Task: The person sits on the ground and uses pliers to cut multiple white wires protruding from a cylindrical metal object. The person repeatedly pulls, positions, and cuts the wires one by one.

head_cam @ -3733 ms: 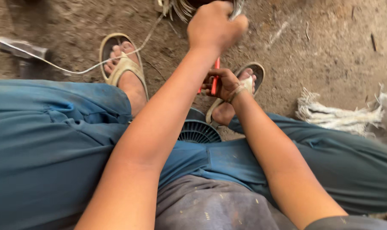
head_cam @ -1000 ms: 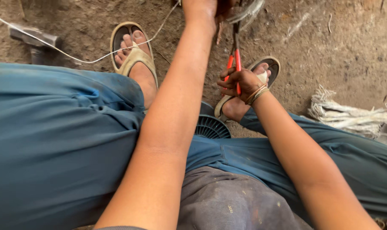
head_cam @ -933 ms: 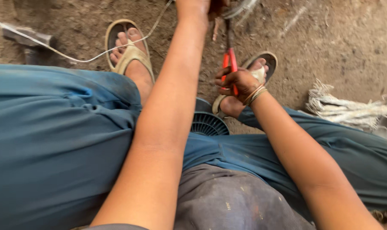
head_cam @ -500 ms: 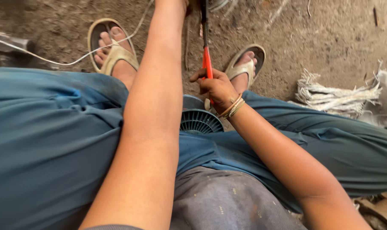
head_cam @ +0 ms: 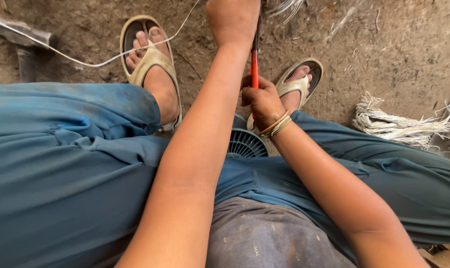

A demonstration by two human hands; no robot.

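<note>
Your right hand (head_cam: 262, 101) is wrapped tight around the red-handled tool (head_cam: 254, 69), whose long axis runs straight up from that fist, just left of the sandalled foot (head_cam: 297, 84). Your left hand (head_cam: 233, 20) sits closed at the tool's far end; what it grips is cut off.

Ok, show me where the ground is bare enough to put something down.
Bare dirt lies between the left sandal and the hammer, crossed by a white cord, and beyond the right sandal, above the frayed rope bundle. It is crowded around both hands, right hand and left hand.
</note>
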